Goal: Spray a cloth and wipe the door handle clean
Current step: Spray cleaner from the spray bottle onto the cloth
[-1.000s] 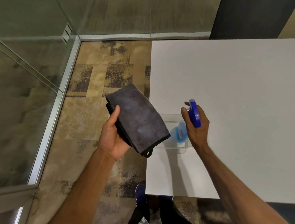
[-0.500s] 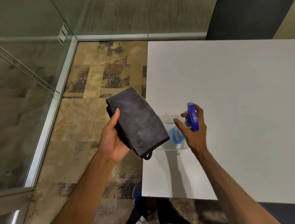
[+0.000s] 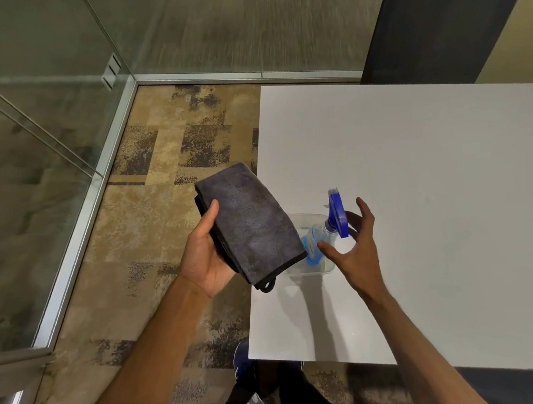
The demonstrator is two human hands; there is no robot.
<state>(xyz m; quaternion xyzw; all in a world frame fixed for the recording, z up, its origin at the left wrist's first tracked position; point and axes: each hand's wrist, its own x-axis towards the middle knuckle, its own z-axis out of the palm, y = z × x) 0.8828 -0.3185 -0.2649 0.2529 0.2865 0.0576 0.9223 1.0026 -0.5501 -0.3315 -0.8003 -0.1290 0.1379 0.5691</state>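
Note:
A folded dark grey cloth (image 3: pixel 252 222) lies across my left hand (image 3: pixel 204 258), which grips it from below with the thumb on top, held over the carpet just left of the table edge. A clear spray bottle (image 3: pixel 318 242) with a blue trigger head (image 3: pixel 337 213) stands on the white table (image 3: pixel 418 188) near its left edge. My right hand (image 3: pixel 357 245) is spread open right beside the bottle, fingers apart and curved around it without gripping. No door handle is in view.
Glass walls with metal frames (image 3: pixel 77 224) run along the left and the far side. A dark chair back (image 3: pixel 436 22) stands behind the table's far edge. Patterned carpet (image 3: pixel 160 179) lies between the glass and the table. My shoes show below.
My right hand held the spray bottle by its trigger head before; the bottle now stands on the table and the hand has let go and spread open. The left hand keeps the cloth.

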